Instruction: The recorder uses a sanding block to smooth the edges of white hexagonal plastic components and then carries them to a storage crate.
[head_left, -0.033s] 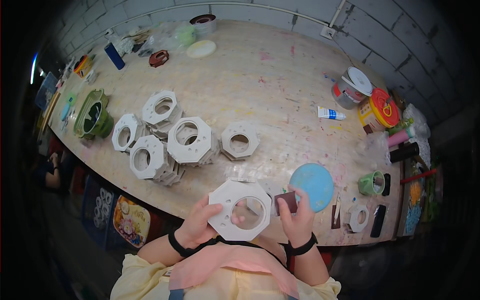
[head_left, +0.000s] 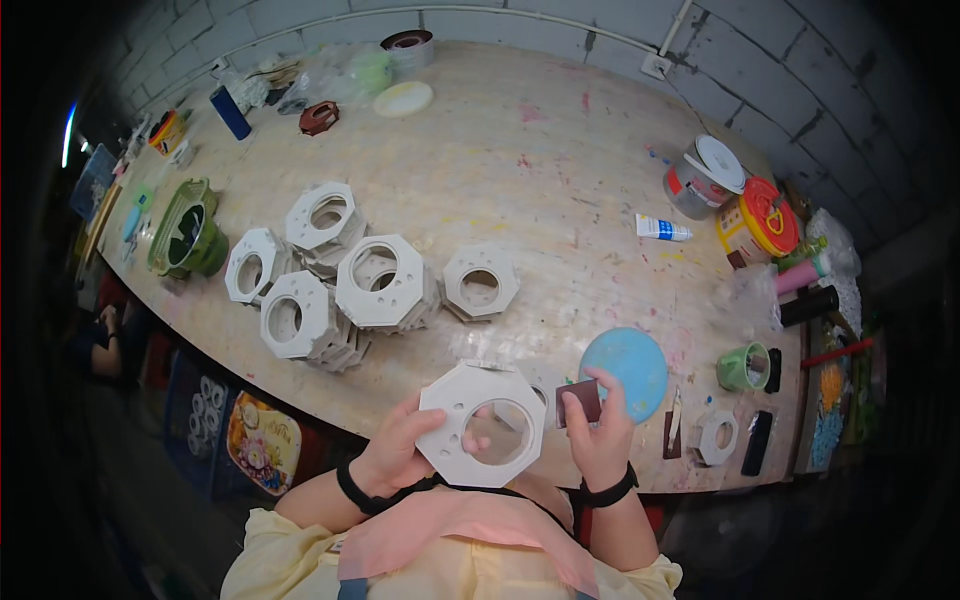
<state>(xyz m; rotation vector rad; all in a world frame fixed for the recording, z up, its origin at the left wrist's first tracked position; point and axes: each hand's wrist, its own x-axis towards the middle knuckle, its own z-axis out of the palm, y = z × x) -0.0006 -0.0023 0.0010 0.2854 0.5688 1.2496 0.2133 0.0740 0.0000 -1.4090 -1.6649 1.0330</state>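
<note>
White frame (head_left: 455, 398) in one hand, brown pad (head_left: 588, 396) in the other.
Head view: over the worktop's (head_left: 560, 210) near edge, my left hand (head_left: 393, 447) pinches the frame, thumb front, fingers behind, probably leaving its right side free; my right hand (head_left: 602, 442) pinches the pad just beside it.

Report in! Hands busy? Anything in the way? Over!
Left hand: holding white octagonal frame. Right hand: gripping brown square sheet, clear of frame. Blue disc partly behind right hand, not between sheet and frame.
</note>
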